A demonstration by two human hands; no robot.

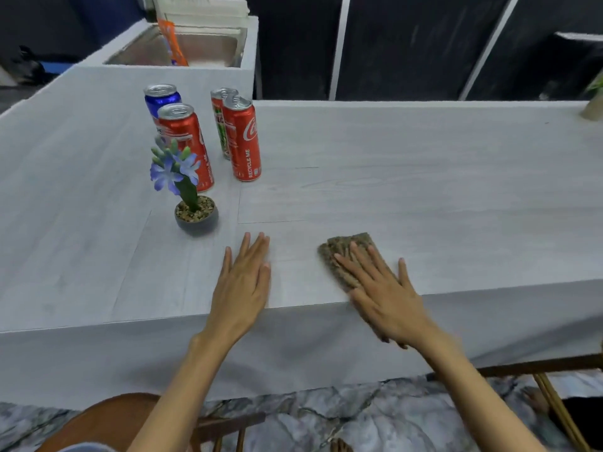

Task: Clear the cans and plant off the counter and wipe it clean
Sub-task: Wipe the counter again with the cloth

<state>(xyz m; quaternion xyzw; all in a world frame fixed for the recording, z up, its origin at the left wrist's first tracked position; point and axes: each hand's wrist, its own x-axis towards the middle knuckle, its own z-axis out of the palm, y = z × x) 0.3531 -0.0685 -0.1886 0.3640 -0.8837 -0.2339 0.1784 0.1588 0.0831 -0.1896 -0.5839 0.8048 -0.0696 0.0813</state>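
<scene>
The right hand (381,295) lies flat on the cloth (342,252), fingers spread, pressing it to the bench (424,190) by the near edge. The left hand (243,282) rests bare beside it, fingers straight and nearly together. The plant (192,203) stands near, at 11 o'clock of the left hand, with the four cans (243,138) crowded just behind it. A wipe swept toward 10 o'clock would likely clip the little pot or topple the tall cans; a pull toward 6 could drag the cloth over the edge. The bench is pale grey wood-grain with a sink (182,44) far off at 11, dark panels at 12, and a chair (107,419) on the marbled floor (326,419) at 6
</scene>
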